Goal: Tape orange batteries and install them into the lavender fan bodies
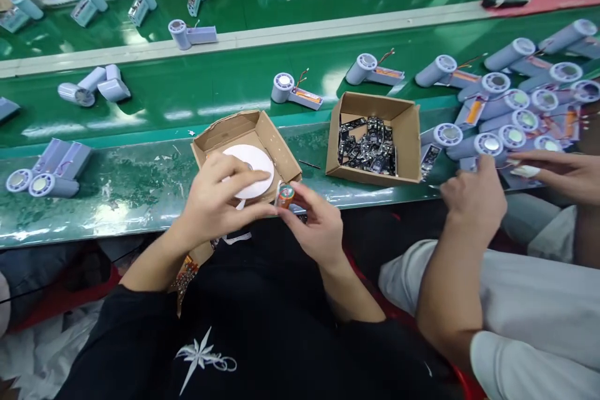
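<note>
A flat white roll [255, 184], seemingly tape or stickers, lies tilted in an open cardboard box [285, 159]. My left hand [218, 194] is curled over it, its fingers on the face and its thumb stretched out to the right. Between the thumb and fingers of my right hand [316, 219] is a small orange cylinder [285, 197] with a greenish metallic end. A thin white piece stands along the cylinder's left side, and my left thumb tip touches or nearly touches it. The underside of the roll is hidden.
Right of my box stands a cardboard box [407, 137] of black circuit boards [368, 144]. A co-worker's hands [475, 194] handle lavender fan housings [510, 100] at the right. More housings [54, 165] lie left and along the green belt [187, 94]. A thin dark rod [309, 164] lies between the boxes.
</note>
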`<control>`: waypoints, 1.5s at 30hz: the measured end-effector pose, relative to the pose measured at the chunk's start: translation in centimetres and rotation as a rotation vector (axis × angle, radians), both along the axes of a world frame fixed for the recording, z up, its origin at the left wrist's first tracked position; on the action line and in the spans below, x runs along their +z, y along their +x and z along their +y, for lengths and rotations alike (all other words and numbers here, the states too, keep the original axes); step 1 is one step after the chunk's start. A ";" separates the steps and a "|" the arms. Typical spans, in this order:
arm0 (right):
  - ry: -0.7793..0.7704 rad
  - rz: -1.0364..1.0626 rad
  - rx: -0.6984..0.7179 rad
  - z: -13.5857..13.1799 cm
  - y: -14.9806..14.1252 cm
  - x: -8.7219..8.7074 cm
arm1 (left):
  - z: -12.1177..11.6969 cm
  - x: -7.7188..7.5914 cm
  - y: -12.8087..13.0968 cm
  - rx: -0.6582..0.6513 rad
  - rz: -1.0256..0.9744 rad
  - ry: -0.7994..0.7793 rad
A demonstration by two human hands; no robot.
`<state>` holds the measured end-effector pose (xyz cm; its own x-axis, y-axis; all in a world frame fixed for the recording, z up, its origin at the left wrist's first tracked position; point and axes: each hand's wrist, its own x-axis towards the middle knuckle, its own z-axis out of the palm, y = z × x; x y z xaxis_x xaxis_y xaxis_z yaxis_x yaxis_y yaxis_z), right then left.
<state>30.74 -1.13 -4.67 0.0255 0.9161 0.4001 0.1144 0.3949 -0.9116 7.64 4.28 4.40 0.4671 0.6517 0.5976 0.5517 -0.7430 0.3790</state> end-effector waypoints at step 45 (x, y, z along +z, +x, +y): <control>-0.164 0.155 0.214 6.4 2.6 3.7 | 16.2 -6.1 -19.9 0.612 0.540 -0.235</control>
